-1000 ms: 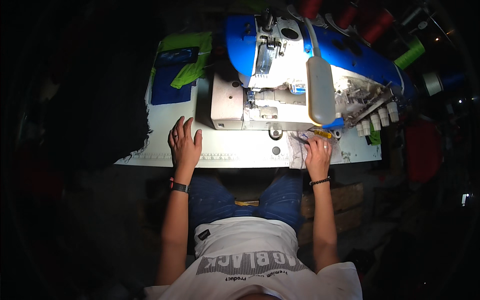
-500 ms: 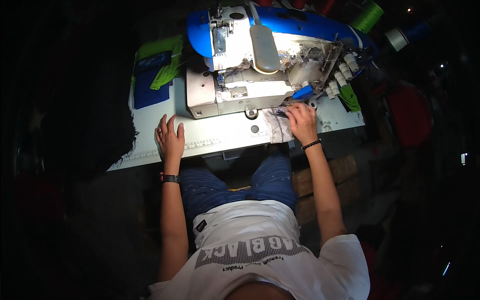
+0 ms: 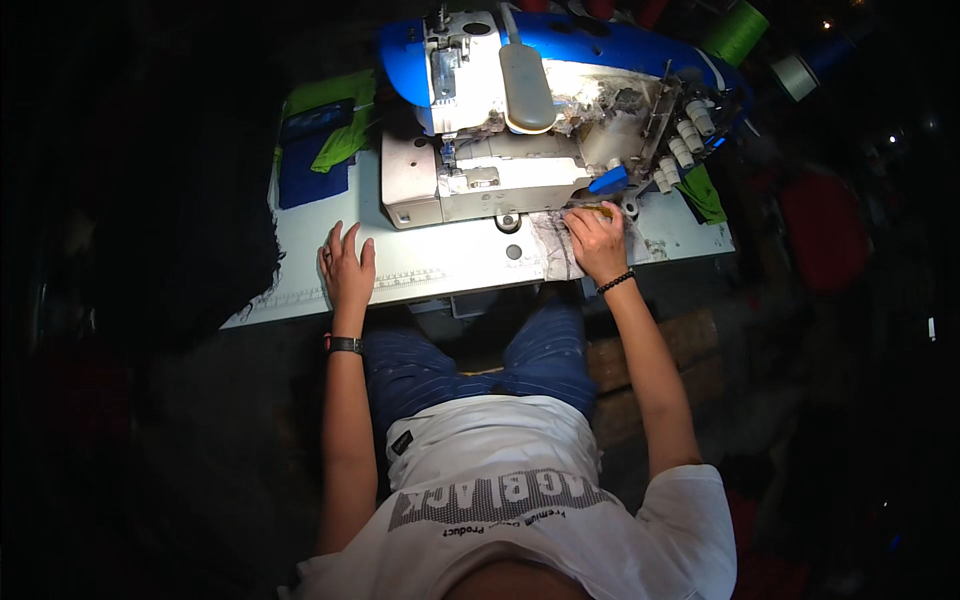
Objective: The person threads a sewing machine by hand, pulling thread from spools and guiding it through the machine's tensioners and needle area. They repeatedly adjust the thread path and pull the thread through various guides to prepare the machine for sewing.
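Note:
My left hand (image 3: pixel 347 270) lies on the white tabletop (image 3: pixel 310 235) with its fingers apart, holding nothing, close to the printed ruler strip (image 3: pixel 410 279). At the front right of a blue and white overlock sewing machine (image 3: pixel 510 192), my right hand (image 3: pixel 598 246) has its fingers closed round a small, thin yellow thing (image 3: pixel 604 211). Most of that thing is hidden by the fingers, and its kind does not show. A stained greyish cloth (image 3: pixel 556 252) lies beneath and left of my right hand. Just above the fingers is the machine's blue lever (image 3: pixel 608 181).
Folded green (image 3: pixel 345 92) and dark blue cloth (image 3: pixel 310 180) lies left of the machine, with a dark phone-like slab (image 3: pixel 318 118) on it. Dark fabric (image 3: pixel 180 210) covers the table's left end. A lamp (image 3: pixel 527 88) hangs before the machine; thread cones (image 3: pixel 737 32) stand behind.
My right hand has turned and moved slightly; a dark thin thing showed at its fingertips before, a yellow one shows now. My left hand stays on the table. The view has shifted a little.

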Demonstrator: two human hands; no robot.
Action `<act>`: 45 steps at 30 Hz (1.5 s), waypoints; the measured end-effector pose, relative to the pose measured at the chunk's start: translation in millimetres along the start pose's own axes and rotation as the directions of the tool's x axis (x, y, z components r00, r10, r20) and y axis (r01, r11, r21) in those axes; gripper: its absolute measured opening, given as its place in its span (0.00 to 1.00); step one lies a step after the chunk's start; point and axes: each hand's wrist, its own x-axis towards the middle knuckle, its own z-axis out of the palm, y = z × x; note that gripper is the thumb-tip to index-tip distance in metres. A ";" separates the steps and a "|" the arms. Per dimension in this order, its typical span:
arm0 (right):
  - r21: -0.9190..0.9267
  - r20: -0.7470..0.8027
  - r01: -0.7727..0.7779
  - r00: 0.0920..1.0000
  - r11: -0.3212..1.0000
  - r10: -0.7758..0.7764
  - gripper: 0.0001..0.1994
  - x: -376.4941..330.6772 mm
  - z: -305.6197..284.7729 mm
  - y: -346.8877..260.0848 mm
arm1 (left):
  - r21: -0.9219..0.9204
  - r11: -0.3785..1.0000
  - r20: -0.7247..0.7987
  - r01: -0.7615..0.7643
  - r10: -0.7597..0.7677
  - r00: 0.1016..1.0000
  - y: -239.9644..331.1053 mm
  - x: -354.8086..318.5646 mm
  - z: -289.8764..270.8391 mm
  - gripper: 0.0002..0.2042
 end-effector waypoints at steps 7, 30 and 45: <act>-0.103 -0.019 -0.229 0.973 0.968 0.228 0.10 -9.3 6.0 10.5 | -0.002 1.000 0.015 -0.009 0.009 1.000 1.2 2.4 -1.2 0.20; 0.541 0.374 -0.486 0.870 0.686 0.322 0.16 104.3 -37.5 -57.3 | -0.009 1.000 0.008 -0.012 0.012 1.000 0.1 0.7 -1.6 0.20; 0.335 -0.135 -0.022 0.988 0.942 0.071 0.07 128.9 5.8 -52.9 | -0.024 1.000 0.011 0.020 -0.019 1.000 4.5 2.5 -2.9 0.20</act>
